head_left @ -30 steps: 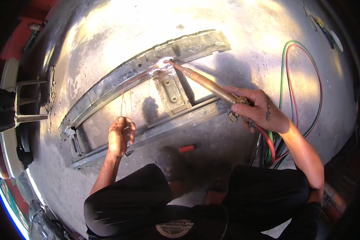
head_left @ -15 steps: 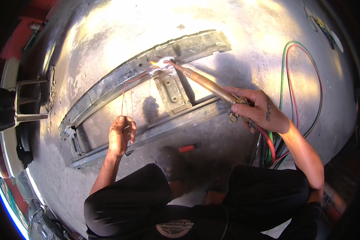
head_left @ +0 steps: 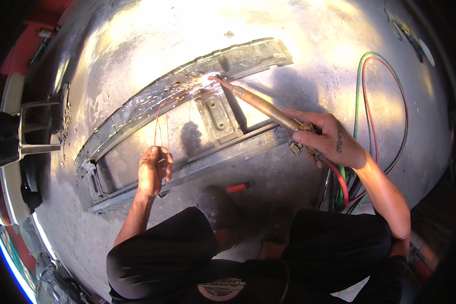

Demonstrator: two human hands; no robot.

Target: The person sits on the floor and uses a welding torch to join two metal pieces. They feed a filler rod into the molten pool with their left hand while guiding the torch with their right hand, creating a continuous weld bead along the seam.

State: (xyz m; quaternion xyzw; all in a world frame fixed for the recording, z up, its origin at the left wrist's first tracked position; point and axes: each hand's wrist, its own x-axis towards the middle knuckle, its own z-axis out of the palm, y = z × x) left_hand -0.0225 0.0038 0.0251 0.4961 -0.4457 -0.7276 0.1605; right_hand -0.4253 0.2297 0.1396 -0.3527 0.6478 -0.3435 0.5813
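My right hand (head_left: 325, 136) grips a brass gas welding torch (head_left: 261, 105) by its valve end. The lit tip meets a joint on a curved metal frame (head_left: 131, 112) lying on the floor, where a short bracket (head_left: 216, 114) joins the curved bar. Bright sparks (head_left: 187, 85) fly leftward from that spot. Between the pinched fingers of my left hand (head_left: 154, 169) is a thin, bent filler rod (head_left: 158, 117), which reaches up toward the flame. Glare hides the joint itself and the far end of the rod.
Red and green hoses (head_left: 362, 96) run from the torch and loop on the floor at the right. A red cylindrical object (head_left: 237, 188) lies near my foot (head_left: 213, 205). Metal stand legs (head_left: 40, 148) stand at the left. A cable and tool (head_left: 413, 38) lie at the far right.
A spray of sparks now spreads left from the torch tip along the curved bar, where a small flame glowed before. Both hands stay nearly in place.
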